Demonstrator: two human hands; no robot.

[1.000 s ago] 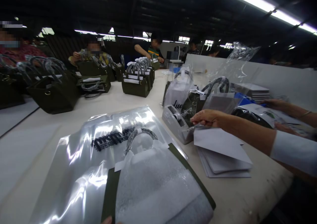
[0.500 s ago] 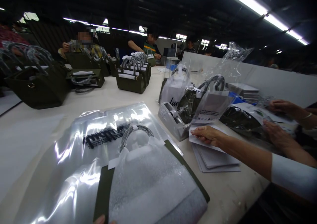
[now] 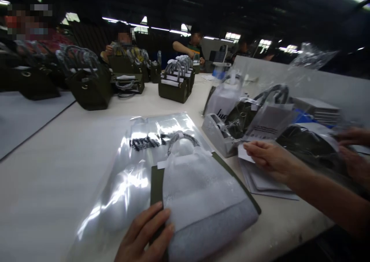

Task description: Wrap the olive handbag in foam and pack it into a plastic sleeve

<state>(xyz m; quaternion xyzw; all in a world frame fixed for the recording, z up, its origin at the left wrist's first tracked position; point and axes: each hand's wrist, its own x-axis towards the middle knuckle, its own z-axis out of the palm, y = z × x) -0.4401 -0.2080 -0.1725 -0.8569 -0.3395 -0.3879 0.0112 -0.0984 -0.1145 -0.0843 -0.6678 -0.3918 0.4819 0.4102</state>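
An olive-green handbag (image 3: pixel 157 185), covered in front by a translucent white wrap (image 3: pixel 199 192), lies on a clear plastic bag with black print (image 3: pixel 124 177). Its looped handle (image 3: pixel 183 138) is wrapped in plastic. My left hand (image 3: pixel 147 231) rests on the handbag's lower left side, fingers stretched out and a little apart. To the right, my right hand (image 3: pixel 268 158) pinches the edge of a white paper sheet (image 3: pixel 245 152) between thumb and fingers. That sheet is on top of a stack of white papers (image 3: pixel 260 179). Motion blurs the right forearm.
A tape dispenser (image 3: pixel 218 136) stands behind the papers. Beyond it are plastic-bagged handbags (image 3: pixel 239 115). Several olive handbags (image 3: pixel 173 88) stand farther back on the white table (image 3: pixel 72 169). A co-worker's hands (image 3: pixel 354 150) are at the far right. Other people sit behind.
The view has turned left, so things appear farther right. My left hand, barely showing before, now lies plainly on the handbag. My right hand still pinches the paper sheet.
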